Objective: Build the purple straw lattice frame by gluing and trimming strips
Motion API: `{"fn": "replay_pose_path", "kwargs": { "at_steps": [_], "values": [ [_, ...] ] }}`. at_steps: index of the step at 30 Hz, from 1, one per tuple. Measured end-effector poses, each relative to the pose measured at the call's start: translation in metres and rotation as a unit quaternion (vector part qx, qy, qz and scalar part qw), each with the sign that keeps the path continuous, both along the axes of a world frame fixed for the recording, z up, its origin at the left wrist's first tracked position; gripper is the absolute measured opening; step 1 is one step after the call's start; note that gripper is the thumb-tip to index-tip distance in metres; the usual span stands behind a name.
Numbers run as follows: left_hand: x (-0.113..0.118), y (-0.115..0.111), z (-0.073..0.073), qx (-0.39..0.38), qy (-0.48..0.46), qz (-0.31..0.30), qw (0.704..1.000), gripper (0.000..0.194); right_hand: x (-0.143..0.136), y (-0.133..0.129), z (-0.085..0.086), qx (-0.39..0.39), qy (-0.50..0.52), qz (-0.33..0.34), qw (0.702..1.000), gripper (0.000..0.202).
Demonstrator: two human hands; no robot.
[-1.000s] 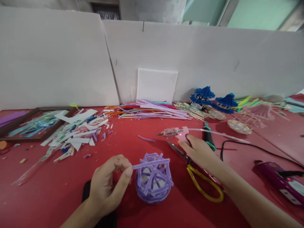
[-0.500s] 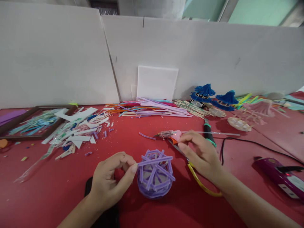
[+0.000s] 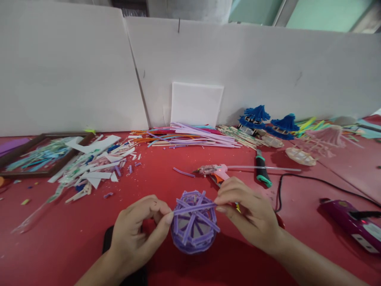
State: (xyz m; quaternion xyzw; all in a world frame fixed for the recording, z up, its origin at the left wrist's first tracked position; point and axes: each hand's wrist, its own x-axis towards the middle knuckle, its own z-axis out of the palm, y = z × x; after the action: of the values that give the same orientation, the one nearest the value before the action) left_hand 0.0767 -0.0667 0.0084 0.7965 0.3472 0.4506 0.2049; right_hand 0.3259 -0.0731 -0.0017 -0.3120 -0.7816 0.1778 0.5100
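A round purple basket-like piece [image 3: 194, 242] stands on the red table, with purple strips crossing over its open top. One purple strip [image 3: 195, 207] lies across the top from side to side. My left hand [image 3: 144, 226] pinches its left end between thumb and forefinger. At the strip's right end, my right hand [image 3: 245, 210] is closed in a pinch. Behind the piece lies a pink glue gun [image 3: 220, 171] with a clear glue stick in its back. A loose purple strip [image 3: 183, 172] is near its nozzle.
Paper scraps [image 3: 101, 159] and a brown frame [image 3: 44, 173] are at the left. Coloured stems [image 3: 193, 137] lie at the back. Right of centre are a green-black cutter [image 3: 262, 171], blue-roofed models [image 3: 256, 115], a cable and a purple power strip [image 3: 351, 224]. A dark phone-like object [image 3: 108, 238] is partly under my left arm.
My right hand has moved down and left from beside the glue gun to the strip's right end and pinched it. The strip has shifted slightly lower with my left hand still on it.
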Motion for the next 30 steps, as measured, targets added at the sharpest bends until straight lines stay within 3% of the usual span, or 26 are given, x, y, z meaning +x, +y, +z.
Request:
{"fn": "replay_pose_path", "kwargs": {
  "at_steps": [7, 21, 30],
  "values": [
    [0.0017, -0.002, 0.0022, 0.009, 0.002, 0.005, 1.0, 0.018, 0.001, -0.0004, -0.0011, -0.005, -0.009, -0.032, 0.999, 0.018],
    [-0.0021, -0.0014, 0.0015, 0.003, 0.019, 0.007, 1.0, 0.017, -0.0001, 0.0005, -0.003, 0.009, 0.012, -0.004, 1.0, 0.024],
    [-0.0082, 0.0017, -0.004, 0.076, 0.081, -0.003, 0.994, 0.014, -0.0022, 0.0017, -0.003, 0.038, -0.007, -0.013, 0.999, 0.031]
  ]
}}
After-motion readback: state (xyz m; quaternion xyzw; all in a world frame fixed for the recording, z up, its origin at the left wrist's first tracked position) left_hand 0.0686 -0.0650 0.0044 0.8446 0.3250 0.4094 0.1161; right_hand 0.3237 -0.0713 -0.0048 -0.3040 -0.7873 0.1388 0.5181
